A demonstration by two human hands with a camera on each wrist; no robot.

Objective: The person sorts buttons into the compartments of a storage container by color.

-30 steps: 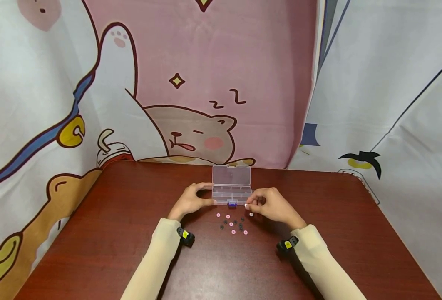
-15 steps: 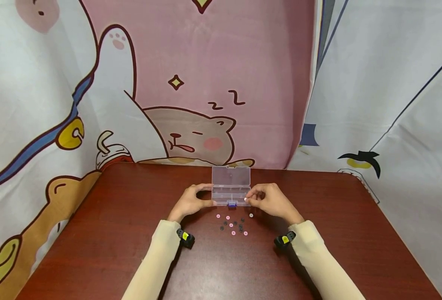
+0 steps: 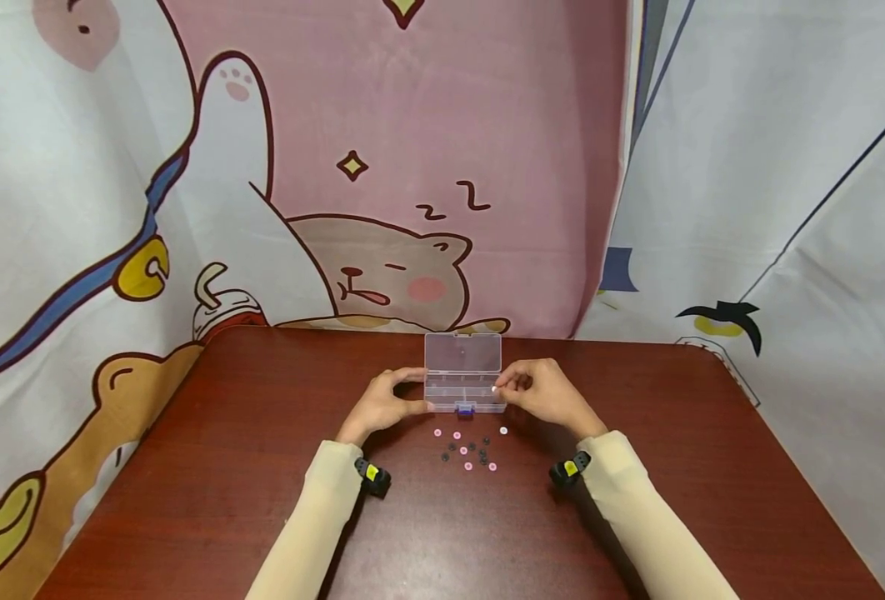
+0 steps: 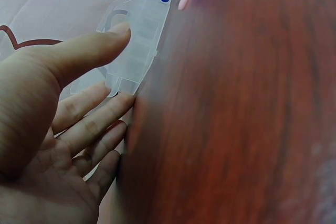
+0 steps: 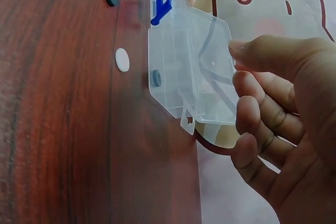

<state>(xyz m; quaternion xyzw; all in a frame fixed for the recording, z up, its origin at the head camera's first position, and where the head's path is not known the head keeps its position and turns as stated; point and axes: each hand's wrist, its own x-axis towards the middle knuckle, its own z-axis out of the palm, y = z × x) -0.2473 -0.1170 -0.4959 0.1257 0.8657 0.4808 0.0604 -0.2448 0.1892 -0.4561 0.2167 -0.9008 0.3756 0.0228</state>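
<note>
A clear plastic compartment box (image 3: pixel 463 379) with a blue latch (image 3: pixel 465 411) stands at the back of the table, lid raised. My left hand (image 3: pixel 384 403) holds its left end, thumb at the front corner and fingers along the side. My right hand (image 3: pixel 543 392) pinches a small white disc (image 3: pixel 495 389) over the box's right compartments. In the right wrist view, the thumb and fingertips hide most of that disc. One dark disc (image 5: pixel 156 78) shows through the box wall.
Several pink discs (image 3: pixel 463 451) and dark discs (image 3: pixel 483 457) lie scattered on the brown table (image 3: pixel 442 542) before the box. Another white disc (image 3: pixel 503 431) lies to the right of them. A printed cloth (image 3: pixel 532 167) hangs right behind the table.
My right hand has moved from the box's front right corner up and back over its right compartments, with the white disc in its fingers. The left hand has stayed on the box.
</note>
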